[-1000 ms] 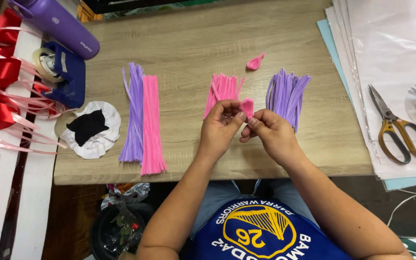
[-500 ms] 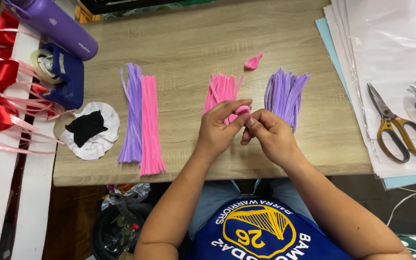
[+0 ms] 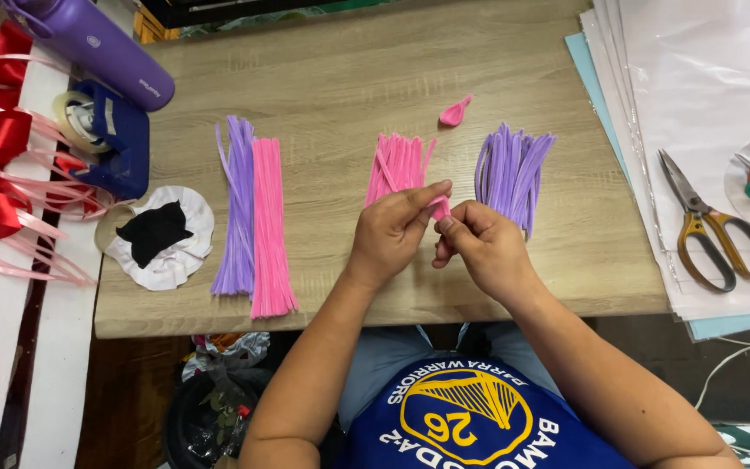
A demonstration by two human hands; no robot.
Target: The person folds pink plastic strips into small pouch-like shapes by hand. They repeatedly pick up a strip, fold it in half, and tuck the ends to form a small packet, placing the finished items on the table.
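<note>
Pink pipe cleaner piece [image 3: 441,207] at frame centre, pinched between fingertips of left hand [image 3: 391,233] and right hand [image 3: 482,247], above wooden table [image 3: 340,78]. Pink bundle [image 3: 397,163] just behind; purple bundle [image 3: 512,170] to the right. Scissors [image 3: 707,226] far right.

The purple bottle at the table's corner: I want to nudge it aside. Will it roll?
Probably: the purple bottle lies on its side and looks round. The blue tape dispenser beside it might stop it. Seemingly rigid, likely heavier than the pipe cleaners.
</note>
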